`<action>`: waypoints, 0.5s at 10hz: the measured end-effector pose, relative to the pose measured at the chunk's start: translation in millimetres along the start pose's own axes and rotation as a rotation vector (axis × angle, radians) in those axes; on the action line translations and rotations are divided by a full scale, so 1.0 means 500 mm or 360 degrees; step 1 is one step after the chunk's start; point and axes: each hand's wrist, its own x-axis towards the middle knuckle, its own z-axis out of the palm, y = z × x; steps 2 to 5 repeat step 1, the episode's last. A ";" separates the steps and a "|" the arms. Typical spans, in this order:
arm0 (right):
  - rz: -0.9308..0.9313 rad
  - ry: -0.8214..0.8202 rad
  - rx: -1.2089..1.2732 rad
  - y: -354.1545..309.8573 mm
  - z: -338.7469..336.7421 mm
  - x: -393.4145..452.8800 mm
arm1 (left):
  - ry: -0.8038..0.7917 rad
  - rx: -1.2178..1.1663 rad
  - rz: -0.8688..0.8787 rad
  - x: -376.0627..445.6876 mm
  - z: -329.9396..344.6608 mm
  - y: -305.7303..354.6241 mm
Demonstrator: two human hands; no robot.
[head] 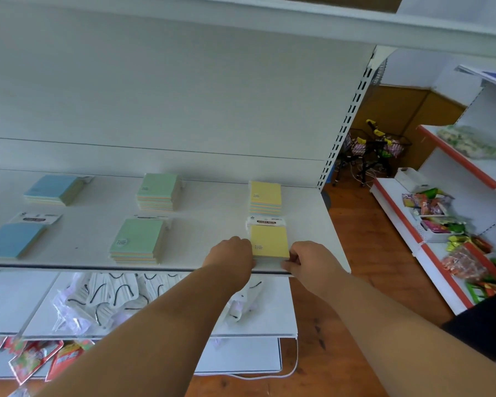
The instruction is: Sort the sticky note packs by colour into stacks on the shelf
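On the white shelf (206, 224) lie sticky note packs in three columns. Blue packs sit at the left, one at the back (53, 189) and one at the front (13, 240). Green stacks fill the middle, back (158, 191) and front (138, 240). Yellow packs are at the right, a stack at the back (265, 197) and a front yellow pack (269, 242) near the shelf edge. My left hand (231, 253) holds that front pack's left side. My right hand (305, 260) pinches its right front corner.
The shelf's right end is close beside the yellow packs. A lower shelf (269, 310) holds clear bags of hooks (103, 299). Red snack packets (40, 359) hang below. Another shelving unit with snacks (441, 219) stands at the right across a wooden floor.
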 end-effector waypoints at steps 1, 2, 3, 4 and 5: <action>0.0027 -0.0051 -0.0094 -0.002 -0.014 -0.002 | 0.0002 -0.0072 -0.0017 -0.015 -0.006 -0.011; 0.0027 -0.0051 -0.0094 -0.002 -0.014 -0.002 | 0.0002 -0.0072 -0.0017 -0.015 -0.006 -0.011; 0.0027 -0.0051 -0.0094 -0.002 -0.014 -0.002 | 0.0002 -0.0072 -0.0017 -0.015 -0.006 -0.011; 0.0027 -0.0051 -0.0094 -0.002 -0.014 -0.002 | 0.0002 -0.0072 -0.0017 -0.015 -0.006 -0.011; 0.0027 -0.0051 -0.0094 -0.002 -0.014 -0.002 | 0.0002 -0.0072 -0.0017 -0.015 -0.006 -0.011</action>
